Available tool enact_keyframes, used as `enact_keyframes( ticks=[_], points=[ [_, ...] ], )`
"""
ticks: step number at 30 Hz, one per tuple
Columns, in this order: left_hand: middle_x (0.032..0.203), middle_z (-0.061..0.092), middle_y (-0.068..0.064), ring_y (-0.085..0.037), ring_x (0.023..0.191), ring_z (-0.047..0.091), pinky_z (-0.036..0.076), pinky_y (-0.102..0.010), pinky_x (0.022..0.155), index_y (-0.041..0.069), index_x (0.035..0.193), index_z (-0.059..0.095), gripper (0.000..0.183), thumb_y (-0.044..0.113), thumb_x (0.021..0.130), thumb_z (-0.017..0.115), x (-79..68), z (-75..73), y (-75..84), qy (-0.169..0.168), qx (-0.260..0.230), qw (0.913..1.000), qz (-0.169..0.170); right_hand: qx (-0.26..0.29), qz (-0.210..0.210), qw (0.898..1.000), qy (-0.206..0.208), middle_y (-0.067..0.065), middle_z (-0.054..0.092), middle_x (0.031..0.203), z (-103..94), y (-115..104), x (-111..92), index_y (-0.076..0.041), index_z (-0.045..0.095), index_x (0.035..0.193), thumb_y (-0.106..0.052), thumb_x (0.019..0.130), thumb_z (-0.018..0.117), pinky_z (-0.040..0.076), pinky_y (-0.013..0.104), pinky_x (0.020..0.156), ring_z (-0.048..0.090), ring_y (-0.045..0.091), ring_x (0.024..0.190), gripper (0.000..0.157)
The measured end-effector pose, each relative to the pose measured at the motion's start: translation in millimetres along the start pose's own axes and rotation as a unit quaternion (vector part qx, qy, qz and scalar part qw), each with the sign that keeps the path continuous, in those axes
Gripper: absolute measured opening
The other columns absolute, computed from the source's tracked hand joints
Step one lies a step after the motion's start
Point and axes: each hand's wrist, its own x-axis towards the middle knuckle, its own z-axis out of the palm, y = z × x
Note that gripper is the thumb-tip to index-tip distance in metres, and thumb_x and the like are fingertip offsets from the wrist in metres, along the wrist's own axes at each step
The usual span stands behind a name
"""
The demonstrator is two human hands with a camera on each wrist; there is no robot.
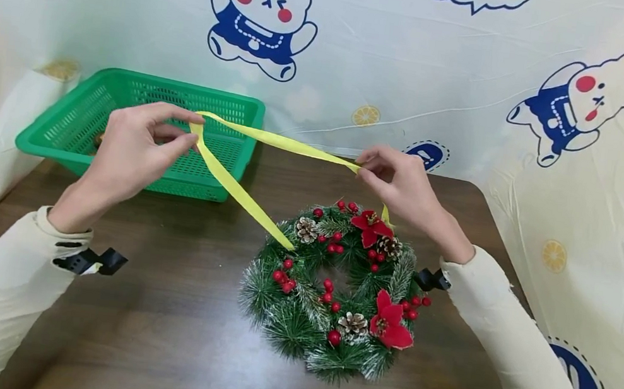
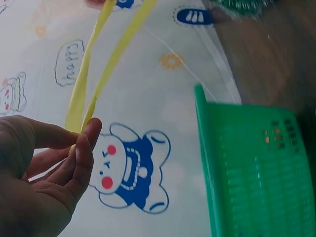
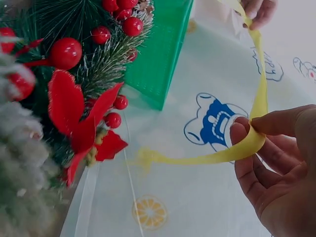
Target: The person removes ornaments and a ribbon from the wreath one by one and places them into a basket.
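Observation:
A yellow ribbon [image 1: 283, 141] stretches between my two hands above the table. My left hand [image 1: 137, 144] pinches it between thumb and fingertips, where it folds and slants down to the wreath. On the other side my right hand [image 1: 405, 179] pinches the ribbon between thumb and forefinger. In the right wrist view a further length of ribbon [image 3: 202, 159] runs from that pinch toward the wreath. The green wreath [image 1: 299, 320] lies on the table below, with red berries, pine cones and a red flower [image 1: 392, 322] among its needles.
A green plastic basket [image 1: 198, 190] stands at the back left, close behind my left hand, with something small and brownish inside. The brown wooden table [image 1: 163, 306] meets a pale cloth [image 1: 361, 47] printed with bears at its back and sides.

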Motion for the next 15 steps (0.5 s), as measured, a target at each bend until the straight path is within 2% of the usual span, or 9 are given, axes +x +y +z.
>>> enact_keyframes(
  ticks=[3,5,8,11,15],
  points=[
    [0.091,0.076,-0.015,0.013,0.058,0.059,0.026,-0.015,0.04,0.006,0.114,0.074,0.023,0.007,0.092,0.07,6.6,-6.3,-5.4,0.0,0.016,0.9999,-0.002,0.013,-0.007,1.0,-0.009,0.004,0.074,0.085,8.0,-2.4,9.2,-0.003,0.06,0.1,-0.002,0.093,0.068,0.048,0.022,0.062,0.066,0.014,0.071,0.011],
    [0.086,0.076,-0.014,0.005,0.046,0.054,0.019,-0.021,0.037,0.006,0.114,0.074,0.022,0.008,0.093,0.068,10.2,-9.6,-7.8,0.002,0.024,0.9997,0.004,0.017,-0.011,1.0,-0.015,0.003,0.073,0.084,12.5,-4.4,15.3,-0.004,0.056,0.098,-0.002,0.093,0.067,0.046,0.023,0.062,0.066,0.014,0.071,0.012],
    [0.085,0.076,-0.012,-0.005,0.038,0.047,0.018,-0.024,0.036,0.006,0.113,0.075,0.02,0.011,0.095,0.067,14.0,-12.7,-8.6,0.012,0.028,0.9995,0.007,0.014,-0.019,0.999,-0.023,0.0,0.073,0.084,16.8,-8.0,23.8,-0.007,0.054,0.096,-0.003,0.095,0.065,0.045,0.025,0.061,0.064,0.01,0.069,0.011],
    [0.083,0.076,-0.007,-0.003,0.046,0.055,0.019,-0.026,0.038,0.007,0.111,0.076,0.02,0.016,0.095,0.068,15.3,-13.6,-5.0,0.023,0.01,0.9997,-0.007,0.013,-0.035,0.999,-0.022,-0.002,0.072,0.083,18.2,-11.6,30.7,-0.009,0.055,0.094,-0.004,0.096,0.062,0.048,0.026,0.06,0.064,0.007,0.068,0.008],
    [0.081,0.075,0.005,-0.001,0.069,0.068,0.02,-0.028,0.039,0.009,0.11,0.077,0.021,0.02,0.093,0.071,14.1,-14.4,4.3,0.04,-0.039,0.998,-0.03,0.021,-0.056,0.998,-0.017,-0.003,0.072,0.082,19.0,-17.1,37.3,-0.008,0.059,0.094,-0.004,0.097,0.06,0.051,0.026,0.061,0.065,0.006,0.069,0.005]
  ],
)
